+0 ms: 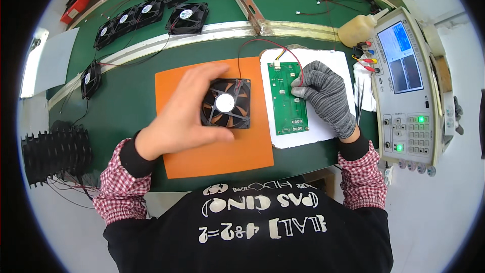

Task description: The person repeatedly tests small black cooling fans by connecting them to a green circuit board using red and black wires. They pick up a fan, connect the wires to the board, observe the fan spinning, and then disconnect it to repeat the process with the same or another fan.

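A black square cooling fan (225, 103) with a round white label lies on an orange mat (217, 156). My bare left hand (182, 106) curves around its left side, fingers stretched along the top and thumb apart below. From the fan a thin red-and-black wire (262, 41) arcs over to my right hand (325, 91). That hand wears a grey striped glove, and its fingertips pinch the wire's end over a green circuit board (288, 114); the plug itself is hidden. The board rests on a white pad (323, 131), with a white connector and short cable at its top edge.
On the right stands a bench instrument (406, 86) with a lit screen, near coloured clip leads (369, 60) and a yellowish squeeze bottle (357, 30). Several more fans (146, 11) sit beyond the pale rail (212, 30). A fan stack (55, 151) stands at left.
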Available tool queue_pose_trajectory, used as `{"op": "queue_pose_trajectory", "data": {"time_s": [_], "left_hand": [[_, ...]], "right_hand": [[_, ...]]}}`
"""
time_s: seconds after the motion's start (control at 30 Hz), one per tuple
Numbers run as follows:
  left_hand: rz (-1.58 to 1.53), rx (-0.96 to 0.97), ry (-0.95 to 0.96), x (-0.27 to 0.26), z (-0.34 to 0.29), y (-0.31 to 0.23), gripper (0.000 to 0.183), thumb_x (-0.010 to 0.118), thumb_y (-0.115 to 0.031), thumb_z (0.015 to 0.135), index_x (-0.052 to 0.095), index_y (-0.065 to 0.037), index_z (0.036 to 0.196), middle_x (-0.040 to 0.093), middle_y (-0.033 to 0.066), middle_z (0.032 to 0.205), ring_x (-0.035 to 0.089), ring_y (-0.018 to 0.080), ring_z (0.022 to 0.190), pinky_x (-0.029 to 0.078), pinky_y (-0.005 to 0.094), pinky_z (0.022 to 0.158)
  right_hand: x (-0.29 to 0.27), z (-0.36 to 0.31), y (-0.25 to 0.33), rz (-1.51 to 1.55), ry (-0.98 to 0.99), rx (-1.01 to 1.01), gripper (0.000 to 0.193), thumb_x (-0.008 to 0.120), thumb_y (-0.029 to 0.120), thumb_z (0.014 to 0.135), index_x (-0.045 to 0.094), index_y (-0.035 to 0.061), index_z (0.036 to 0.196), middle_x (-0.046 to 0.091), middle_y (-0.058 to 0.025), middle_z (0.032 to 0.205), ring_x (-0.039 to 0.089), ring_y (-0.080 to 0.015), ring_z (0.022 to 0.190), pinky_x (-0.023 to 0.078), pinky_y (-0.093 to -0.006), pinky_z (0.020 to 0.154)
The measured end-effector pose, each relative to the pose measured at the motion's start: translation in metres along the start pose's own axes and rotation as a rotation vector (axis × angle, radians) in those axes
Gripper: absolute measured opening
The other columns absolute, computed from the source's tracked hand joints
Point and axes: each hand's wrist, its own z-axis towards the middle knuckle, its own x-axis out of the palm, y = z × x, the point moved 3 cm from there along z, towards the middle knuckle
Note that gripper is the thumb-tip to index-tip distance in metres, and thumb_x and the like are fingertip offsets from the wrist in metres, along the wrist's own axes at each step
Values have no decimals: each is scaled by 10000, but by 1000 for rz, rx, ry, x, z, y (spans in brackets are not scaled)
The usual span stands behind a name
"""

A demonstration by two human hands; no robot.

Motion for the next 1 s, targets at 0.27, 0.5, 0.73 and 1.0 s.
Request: {"op": "queue_pose_trajectory", "data": {"time_s": [0.27,0.5,0.73,1.0], "left_hand": [[247,29,-14,17,4,1,1000,916,-243,515,452,-20,1373,503,156,1282,477,359,1134,397,442,980],[418,606,-318,-14,-21,-75,381,711,-235,834,631,-78,1172,641,77,1156,621,214,987,488,362,856],[-1007,-194,19,-11,-24,-86,302,623,-212,909,579,39,1070,663,180,880,635,315,786,518,414,748],[781,711,-524,-23,-20,-81,460,619,-234,905,458,-42,1291,626,192,1138,630,326,969,490,459,865]], "right_hand": [[1,-1,-3,-12,21,13,171,779,32,715,714,10,871,624,-81,867,628,-218,842,514,-321,784],[0,-3,-6,-16,-13,-66,194,795,39,697,712,8,870,627,-82,883,625,-221,870,515,-323,813],[4,-5,-12,64,-16,-19,198,793,60,709,718,26,889,620,-75,897,620,-230,895,512,-346,845],[-1,-3,1,-138,-40,-211,170,781,75,723,685,40,859,615,-75,903,624,-231,874,512,-334,807]]}}
